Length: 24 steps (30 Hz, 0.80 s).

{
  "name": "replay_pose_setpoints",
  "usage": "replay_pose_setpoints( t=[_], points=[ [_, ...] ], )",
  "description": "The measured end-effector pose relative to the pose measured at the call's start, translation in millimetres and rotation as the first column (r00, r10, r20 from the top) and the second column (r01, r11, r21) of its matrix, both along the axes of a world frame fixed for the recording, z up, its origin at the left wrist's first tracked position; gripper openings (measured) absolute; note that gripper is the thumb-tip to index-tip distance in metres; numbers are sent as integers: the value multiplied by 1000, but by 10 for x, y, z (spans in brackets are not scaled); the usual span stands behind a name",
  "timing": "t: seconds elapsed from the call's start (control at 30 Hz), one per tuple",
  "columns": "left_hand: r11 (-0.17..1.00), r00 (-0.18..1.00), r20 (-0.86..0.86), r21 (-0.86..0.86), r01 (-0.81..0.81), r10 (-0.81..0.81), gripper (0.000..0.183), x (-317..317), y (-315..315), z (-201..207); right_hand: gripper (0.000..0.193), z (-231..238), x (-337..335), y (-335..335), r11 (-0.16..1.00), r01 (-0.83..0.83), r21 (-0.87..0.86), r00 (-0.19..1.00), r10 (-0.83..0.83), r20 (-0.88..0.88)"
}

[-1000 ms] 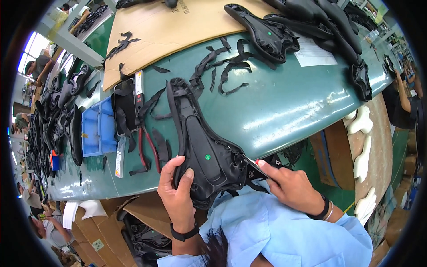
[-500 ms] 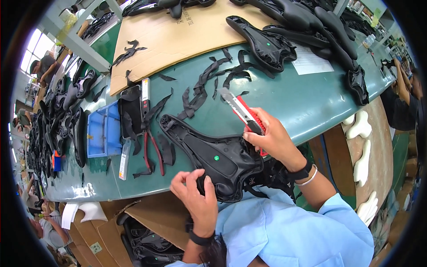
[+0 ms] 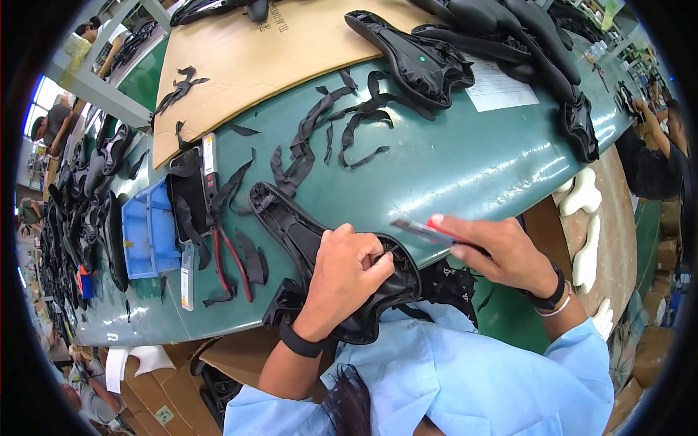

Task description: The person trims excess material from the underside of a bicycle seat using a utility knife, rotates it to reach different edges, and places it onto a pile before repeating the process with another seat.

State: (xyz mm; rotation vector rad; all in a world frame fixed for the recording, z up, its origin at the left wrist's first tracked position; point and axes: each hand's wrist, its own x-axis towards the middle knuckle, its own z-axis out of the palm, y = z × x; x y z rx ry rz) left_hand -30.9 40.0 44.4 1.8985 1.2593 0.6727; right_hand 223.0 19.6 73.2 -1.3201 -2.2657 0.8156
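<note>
At lower centre, the left hand (image 3: 347, 280) presses down a black saddle (image 3: 305, 240) on the green table (image 3: 465, 160); the right hand (image 3: 502, 251) grips a red knife (image 3: 425, 230) at its rim. Trimming looks under way: strips (image 3: 331, 134) lie cut, finished saddles (image 3: 422, 62) upper right. White sheet (image 3: 498, 87) upper right, cardboard (image 3: 247, 65) upper left, blue tray (image 3: 149, 229) left.
</note>
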Motion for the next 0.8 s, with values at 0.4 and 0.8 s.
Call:
replay_pose_setpoints(
  t=[0.4,0.8],
  points=[
    [945,928,273,-275,-177,253,22,-58,2,-50,68,104,-391,-666,996,23,85,927,-53,371],
    [848,623,663,-529,-2,415,15,-115,20,188,58,134,-439,-577,982,161,95,909,-185,375]
  ],
)
